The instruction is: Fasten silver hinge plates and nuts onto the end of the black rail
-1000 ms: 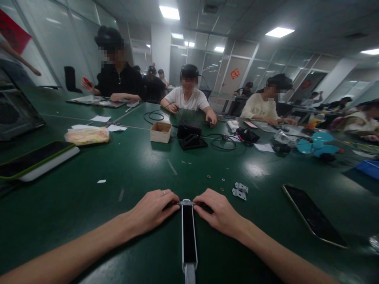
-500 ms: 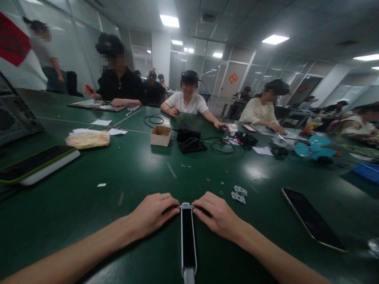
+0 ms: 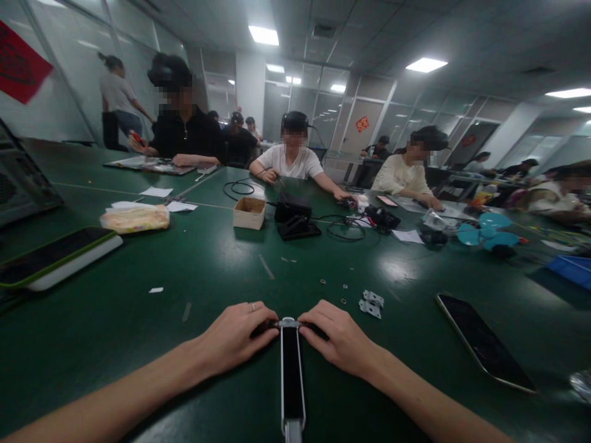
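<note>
A long black strip with a silver frame (image 3: 292,381) lies on the green table (image 3: 207,264), running from its far end straight toward me. My left hand (image 3: 235,338) rests palm down on the left of that far end, fingers curled and pinching at it. My right hand (image 3: 339,338) mirrors it on the right, fingers curled against the same end. A small dark part sits under the fingertips of both hands; I cannot make it out. Just beyond my right hand lie small metal brackets (image 3: 370,304) and a few loose washers (image 3: 344,287).
A dark phone (image 3: 484,341) lies at the right, a green-edged tablet (image 3: 55,255) at the left. Farther off stand a cardboard box (image 3: 250,213), a black device with cables (image 3: 295,218), a bagged item (image 3: 135,216) and a blue fan (image 3: 489,231). Several people sit around the far side.
Both hands stay on the end of the strip. The view has shifted slightly, and a person at the back left has walked to the right along the wall.
</note>
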`<state>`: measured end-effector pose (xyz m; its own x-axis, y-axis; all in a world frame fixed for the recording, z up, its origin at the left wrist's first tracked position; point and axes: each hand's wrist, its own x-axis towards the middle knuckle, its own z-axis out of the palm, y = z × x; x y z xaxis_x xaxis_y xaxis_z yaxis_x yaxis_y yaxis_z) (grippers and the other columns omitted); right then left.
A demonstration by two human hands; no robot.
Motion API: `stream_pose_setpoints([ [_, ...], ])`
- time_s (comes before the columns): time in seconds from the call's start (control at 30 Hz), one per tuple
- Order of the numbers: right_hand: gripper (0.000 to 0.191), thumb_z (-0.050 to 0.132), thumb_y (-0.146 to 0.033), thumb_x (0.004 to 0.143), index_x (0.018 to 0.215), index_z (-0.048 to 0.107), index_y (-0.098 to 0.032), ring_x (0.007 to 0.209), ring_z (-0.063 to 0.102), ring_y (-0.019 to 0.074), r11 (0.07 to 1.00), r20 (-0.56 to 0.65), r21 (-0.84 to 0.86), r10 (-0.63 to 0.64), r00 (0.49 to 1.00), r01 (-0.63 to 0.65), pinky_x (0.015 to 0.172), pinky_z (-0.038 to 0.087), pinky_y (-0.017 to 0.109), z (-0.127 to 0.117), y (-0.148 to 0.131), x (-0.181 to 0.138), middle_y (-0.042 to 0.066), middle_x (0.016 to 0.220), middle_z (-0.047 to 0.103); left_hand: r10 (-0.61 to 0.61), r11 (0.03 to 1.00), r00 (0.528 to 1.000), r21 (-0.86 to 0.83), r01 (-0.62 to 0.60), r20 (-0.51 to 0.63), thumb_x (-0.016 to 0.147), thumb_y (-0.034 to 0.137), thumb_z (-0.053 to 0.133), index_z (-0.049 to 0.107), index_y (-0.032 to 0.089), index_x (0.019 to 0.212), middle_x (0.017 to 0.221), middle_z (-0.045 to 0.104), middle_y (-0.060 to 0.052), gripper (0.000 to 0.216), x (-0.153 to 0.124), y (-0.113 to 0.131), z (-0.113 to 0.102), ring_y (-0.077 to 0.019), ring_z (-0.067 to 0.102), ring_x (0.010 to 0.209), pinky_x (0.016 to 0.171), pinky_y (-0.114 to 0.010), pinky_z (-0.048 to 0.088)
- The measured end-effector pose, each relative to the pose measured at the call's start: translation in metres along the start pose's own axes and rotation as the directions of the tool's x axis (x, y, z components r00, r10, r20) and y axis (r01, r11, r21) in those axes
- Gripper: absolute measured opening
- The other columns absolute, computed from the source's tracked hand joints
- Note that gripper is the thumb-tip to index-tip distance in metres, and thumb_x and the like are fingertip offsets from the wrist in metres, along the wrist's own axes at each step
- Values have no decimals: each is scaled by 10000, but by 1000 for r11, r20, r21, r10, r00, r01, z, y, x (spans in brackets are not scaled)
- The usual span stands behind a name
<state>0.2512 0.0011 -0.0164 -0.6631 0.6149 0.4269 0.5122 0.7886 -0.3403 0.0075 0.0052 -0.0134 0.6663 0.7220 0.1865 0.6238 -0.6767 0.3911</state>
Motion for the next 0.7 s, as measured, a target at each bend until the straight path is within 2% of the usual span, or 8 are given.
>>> stream_pose_setpoints([
  [0.3, 196, 457, -256, 945, 980, 624, -159, 767, 573, 166, 1000, 2, -3, 1, 1000, -1, 681, 486, 288, 0, 0, 0, 72, 859, 658, 2, 1000, 999, -9, -2, -35, 907, 251, 471, 586, 168, 970, 798, 602, -20, 155, -1, 1, 0, -152, 572, 680, 594, -248, 427],
  [0.7, 195, 460, -250, 945, 992, 621, -150, 781, 571, 175, 1000, -2, 19, 0, 1000, 0, 689, 495, 304, 1, 2, -1, 72, 871, 658, -11, 1000, 1000, -3, 11, -27, 890, 235, 488, 571, 165, 923, 780, 597, -12, 113, -1, 7, -5, -139, 564, 658, 581, -236, 422],
])
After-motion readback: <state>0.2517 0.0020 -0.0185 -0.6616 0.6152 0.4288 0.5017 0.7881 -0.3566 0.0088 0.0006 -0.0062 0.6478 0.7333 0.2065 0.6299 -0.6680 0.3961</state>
